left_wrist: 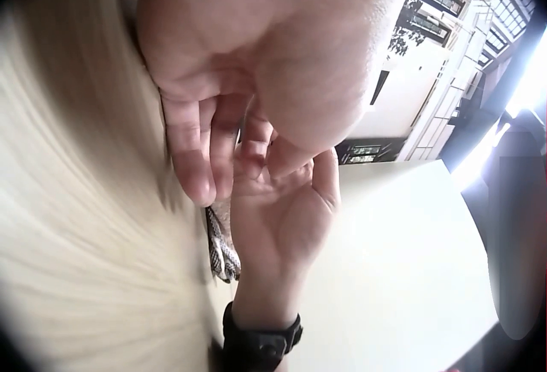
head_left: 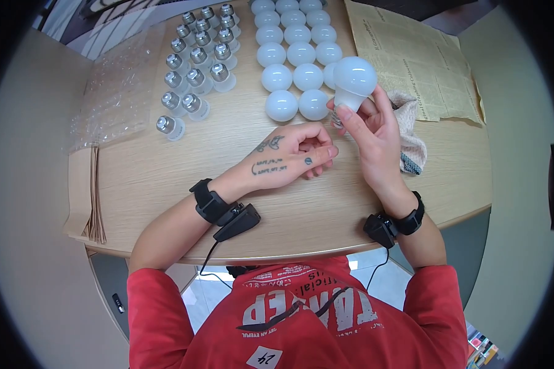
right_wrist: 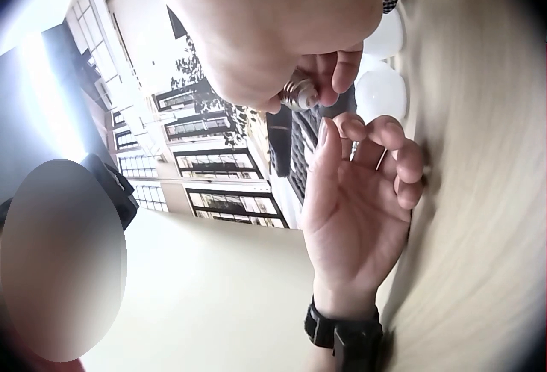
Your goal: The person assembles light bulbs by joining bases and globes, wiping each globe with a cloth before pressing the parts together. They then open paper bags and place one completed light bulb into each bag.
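Observation:
My right hand (head_left: 378,144) holds a white light bulb (head_left: 356,75) globe-up, gripping its lower neck and metal screw base between thumb and fingers. The right wrist view shows that screw base (right_wrist: 299,91) poking out below the fingers. My left hand (head_left: 292,157) rests on its side on the wooden table, fingers loosely curled, with no object visible in it. Just beyond both hands stand rows of white globe bulbs (head_left: 282,106); the held bulb covers part of the nearest right-hand one. A crumpled cloth (head_left: 413,144) lies beside my right hand.
Smaller pieces with screw bases (head_left: 195,106) stand base-up in rows at the left. Clear bubble wrap (head_left: 120,80) and folded brown paper (head_left: 83,190) lie along the left edge. Newsprint-patterned paper (head_left: 418,55) covers the far right. Side panels (head_left: 523,154) border the table (head_left: 184,166).

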The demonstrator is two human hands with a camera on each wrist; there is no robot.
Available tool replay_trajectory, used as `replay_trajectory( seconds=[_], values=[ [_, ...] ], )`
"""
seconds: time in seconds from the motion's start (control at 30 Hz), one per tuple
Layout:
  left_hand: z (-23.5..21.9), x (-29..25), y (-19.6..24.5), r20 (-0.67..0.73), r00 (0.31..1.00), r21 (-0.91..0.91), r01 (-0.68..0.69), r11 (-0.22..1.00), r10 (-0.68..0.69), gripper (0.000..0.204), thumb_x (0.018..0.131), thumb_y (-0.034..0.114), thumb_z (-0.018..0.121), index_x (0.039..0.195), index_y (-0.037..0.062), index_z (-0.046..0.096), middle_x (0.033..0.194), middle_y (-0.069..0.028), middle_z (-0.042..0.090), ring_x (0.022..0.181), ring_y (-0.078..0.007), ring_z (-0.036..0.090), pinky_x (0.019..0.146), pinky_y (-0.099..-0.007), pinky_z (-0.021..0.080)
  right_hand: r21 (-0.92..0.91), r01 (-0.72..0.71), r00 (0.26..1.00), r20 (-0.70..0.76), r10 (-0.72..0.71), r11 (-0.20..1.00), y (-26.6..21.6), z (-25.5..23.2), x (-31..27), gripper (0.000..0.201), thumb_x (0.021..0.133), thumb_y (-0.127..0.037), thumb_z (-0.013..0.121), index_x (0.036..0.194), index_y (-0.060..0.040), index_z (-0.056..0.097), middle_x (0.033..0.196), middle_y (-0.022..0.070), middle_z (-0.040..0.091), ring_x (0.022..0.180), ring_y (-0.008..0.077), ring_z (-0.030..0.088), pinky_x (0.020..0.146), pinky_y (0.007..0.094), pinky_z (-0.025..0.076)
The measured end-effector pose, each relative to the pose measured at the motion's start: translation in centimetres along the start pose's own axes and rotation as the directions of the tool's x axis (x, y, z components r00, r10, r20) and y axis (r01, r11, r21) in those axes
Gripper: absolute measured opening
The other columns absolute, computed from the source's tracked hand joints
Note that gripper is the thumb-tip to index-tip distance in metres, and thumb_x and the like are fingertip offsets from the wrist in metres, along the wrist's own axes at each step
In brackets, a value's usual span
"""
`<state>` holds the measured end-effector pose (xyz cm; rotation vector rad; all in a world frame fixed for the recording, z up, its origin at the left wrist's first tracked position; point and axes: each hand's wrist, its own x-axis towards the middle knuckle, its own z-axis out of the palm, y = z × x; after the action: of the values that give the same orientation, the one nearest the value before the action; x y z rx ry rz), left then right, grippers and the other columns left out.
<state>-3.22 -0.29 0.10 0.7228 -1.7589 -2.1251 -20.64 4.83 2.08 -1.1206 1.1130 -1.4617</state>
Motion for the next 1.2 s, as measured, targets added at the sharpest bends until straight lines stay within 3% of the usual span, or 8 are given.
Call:
replay_trajectory(
  seconds=[0.33,0.5,0.63,0.83,0.93,1.03,1.07,1.2],
  values=[
    [0.1,-0.2,0.4,-0.004,0.999,0.041,0.051,0.998,-0.051,0.020,0.099,0.022,0.059,0.097,0.0025,0.058,0.089,-0.0039,0.064,0.080,-0.0098,0.061,0.069,-0.0253,0.052,0.052,0.003,1.000,-0.011,-0.003,0.999,-3.8,-0.1,-0.3,0.037,0.092,-0.007,0.067,0.124,0.0042,0.053,0.114,0.0128,0.068,0.103,0.0154,0.065,0.091,0.0288,0.050],
    [0.1,-0.5,0.2,0.014,0.999,0.083,0.039,0.996,-0.040,0.019,0.099,0.021,0.059,0.096,0.0027,0.058,0.087,-0.0031,0.064,0.078,-0.0092,0.061,0.068,-0.0241,0.052,-0.457,0.225,0.947,-0.104,-0.303,0.861,-9.4,-6.2,4.3,0.028,0.094,-0.023,0.064,0.111,-0.0001,0.062,0.094,0.0060,0.070,0.079,0.0087,0.061,0.068,0.0217,0.044],
    [0.0,-0.6,0.4,0.012,0.999,0.144,0.028,0.989,-0.030,0.019,0.099,0.021,0.059,0.095,0.0025,0.058,0.085,-0.0025,0.063,0.076,-0.0086,0.061,0.067,-0.0238,0.052,-0.573,-0.024,0.920,-0.332,-0.206,0.819,-8.4,-17.3,11.8,0.037,0.087,-0.034,0.073,0.106,-0.0027,0.069,0.083,0.0010,0.067,0.075,0.0052,0.059,0.064,0.0212,0.042],
    [-0.3,-0.3,-0.3,0.025,0.997,0.274,-0.071,0.959,0.066,0.018,0.098,0.019,0.059,0.093,0.0025,0.059,0.082,-0.0017,0.063,0.070,-0.0074,0.060,0.064,-0.0228,0.051,-0.798,-0.502,0.803,-0.573,-0.162,0.333,-5.5,-34.5,19.2,0.054,0.083,-0.046,0.068,0.110,0.0005,0.071,0.091,0.0122,0.072,0.085,0.0241,0.068,0.078,0.0363,0.051],
    [-0.5,-0.5,0.4,0.017,0.995,0.313,-0.098,0.945,0.098,0.015,0.095,0.018,0.063,0.092,0.0035,0.061,0.078,-0.0014,0.063,0.068,-0.0071,0.060,0.062,-0.0240,0.049,-0.817,-0.555,0.798,-0.576,-0.174,0.159,-4.1,-42.2,21.4,0.053,0.081,-0.048,0.067,0.108,-0.0024,0.072,0.102,0.0177,0.072,0.095,0.0329,0.069,0.084,0.0409,0.051],
    [-0.4,-0.5,0.7,0.006,0.994,0.320,-0.102,0.942,0.106,0.011,0.093,0.016,0.066,0.092,0.0051,0.063,0.076,-0.0039,0.064,0.064,-0.0109,0.060,0.060,-0.0255,0.048,-0.782,-0.623,0.777,-0.619,-0.116,0.000,-4.4,-43.7,23.1,0.052,0.081,-0.049,0.065,0.106,-0.0039,0.073,0.107,0.0190,0.071,0.101,0.0362,0.067,0.088,0.0425,0.050],
    [-0.5,-0.4,0.8,0.009,0.995,0.320,-0.095,0.943,0.097,0.011,0.093,0.015,0.066,0.092,0.0053,0.063,0.076,-0.0045,0.064,0.063,-0.0120,0.060,0.060,-0.0256,0.048,-0.812,-0.583,0.804,-0.568,-0.175,-0.039,-3.6,-45.0,23.9,0.048,0.082,-0.047,0.067,0.103,-0.0043,0.073,0.081,0.0094,0.069,0.068,0.0222,0.064,0.064,0.0362,0.050],
    [-0.6,-0.3,1.4,0.043,0.998,0.318,-0.053,0.947,0.042,0.009,0.092,0.014,0.067,0.091,0.0053,0.063,0.074,-0.0051,0.063,0.060,-0.0140,0.059,0.056,-0.0265,0.046,-0.833,-0.539,0.840,-0.519,-0.162,-0.125,-3.1,-47.0,25.7,0.049,0.083,-0.046,0.066,0.109,-0.0054,0.072,0.090,0.0128,0.072,0.080,0.0257,0.068,0.073,0.0375,0.052]
  ],
)
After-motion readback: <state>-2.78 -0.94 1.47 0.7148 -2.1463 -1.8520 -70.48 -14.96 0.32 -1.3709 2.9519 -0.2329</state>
